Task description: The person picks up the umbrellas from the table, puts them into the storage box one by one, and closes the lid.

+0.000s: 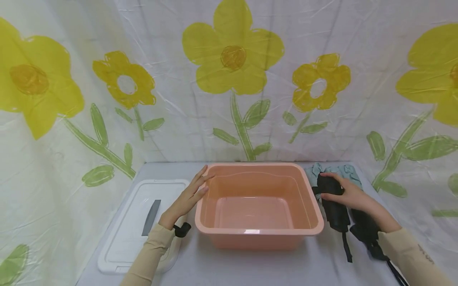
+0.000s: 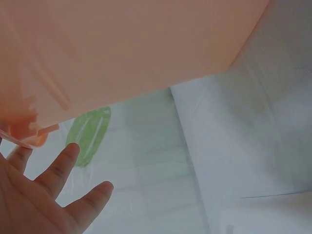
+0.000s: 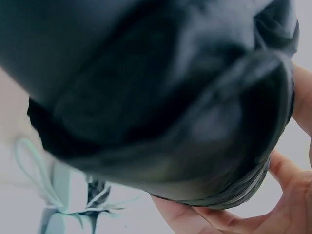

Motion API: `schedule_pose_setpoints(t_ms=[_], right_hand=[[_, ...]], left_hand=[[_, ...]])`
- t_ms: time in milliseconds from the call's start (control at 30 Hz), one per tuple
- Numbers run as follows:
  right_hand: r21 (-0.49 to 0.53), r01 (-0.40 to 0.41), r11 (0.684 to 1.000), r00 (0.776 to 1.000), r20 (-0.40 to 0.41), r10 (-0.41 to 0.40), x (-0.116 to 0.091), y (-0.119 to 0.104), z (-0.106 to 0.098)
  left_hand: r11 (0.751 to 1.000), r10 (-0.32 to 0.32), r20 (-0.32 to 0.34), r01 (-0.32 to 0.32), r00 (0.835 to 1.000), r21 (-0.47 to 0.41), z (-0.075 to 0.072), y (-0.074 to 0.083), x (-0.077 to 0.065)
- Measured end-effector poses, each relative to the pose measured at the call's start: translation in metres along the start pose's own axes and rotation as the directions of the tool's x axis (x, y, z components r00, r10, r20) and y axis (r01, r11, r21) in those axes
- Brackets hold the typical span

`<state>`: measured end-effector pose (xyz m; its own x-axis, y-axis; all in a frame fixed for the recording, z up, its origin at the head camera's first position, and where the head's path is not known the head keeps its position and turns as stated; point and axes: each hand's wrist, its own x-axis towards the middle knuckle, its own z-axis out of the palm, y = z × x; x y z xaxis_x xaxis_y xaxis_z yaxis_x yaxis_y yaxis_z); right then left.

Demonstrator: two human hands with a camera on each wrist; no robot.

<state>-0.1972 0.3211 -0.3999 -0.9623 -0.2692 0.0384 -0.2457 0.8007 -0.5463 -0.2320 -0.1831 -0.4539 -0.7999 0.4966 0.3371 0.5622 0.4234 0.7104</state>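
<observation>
A pink plastic basin (image 1: 257,232) stands in the middle of the table, with nothing inside it. My left hand (image 1: 187,198) is at its left rim, fingers extended; in the left wrist view, the spread fingers (image 2: 92,200) lie beside the basin's wall (image 2: 146,53), one fingertip at the rim. On the right, my right hand (image 1: 348,194) grips a black folded umbrella (image 1: 332,206) whose strap hangs toward the table's front. Its dark fabric (image 3: 161,107) fills much of the right wrist view, the fingers wrapped around its side. A second black folded umbrella (image 1: 365,228) lies partly hidden under the right forearm.
A white lid (image 1: 121,226) with a grey handle lies left of the basin. Crumpled light-blue fabric (image 1: 348,172) lies at the back right corner. A flowered curtain (image 1: 171,135) hangs right behind the table.
</observation>
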Motion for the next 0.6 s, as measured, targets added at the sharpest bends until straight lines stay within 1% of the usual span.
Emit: schedule_pose_setpoints(t_ms=[67,333,533,600], right_hand=[[0.011,0.005,1.0,1.0,0.005,-0.005,0.0,-0.003,-0.003],[0.027,-0.027,0.999,0.999,0.032,0.026,0.005,-0.016,-0.011],[0.136,-0.051,0.989,0.996,0.078,0.041,0.01,-0.024,-0.015],[0.153,-0.057,0.987,0.995,0.088,0.044,0.012,-0.027,-0.016]], left_hand=[[1.0,0.002,-0.002,-0.002,1.0,-0.003,0.0,0.0,0.0],[1.0,0.01,0.0,-0.01,1.0,0.001,-0.001,0.001,0.001],[1.0,-0.003,0.008,0.003,1.0,0.0,0.0,0.001,0.0],[1.0,-0.006,0.007,0.006,1.0,0.001,0.0,0.001,0.0]])
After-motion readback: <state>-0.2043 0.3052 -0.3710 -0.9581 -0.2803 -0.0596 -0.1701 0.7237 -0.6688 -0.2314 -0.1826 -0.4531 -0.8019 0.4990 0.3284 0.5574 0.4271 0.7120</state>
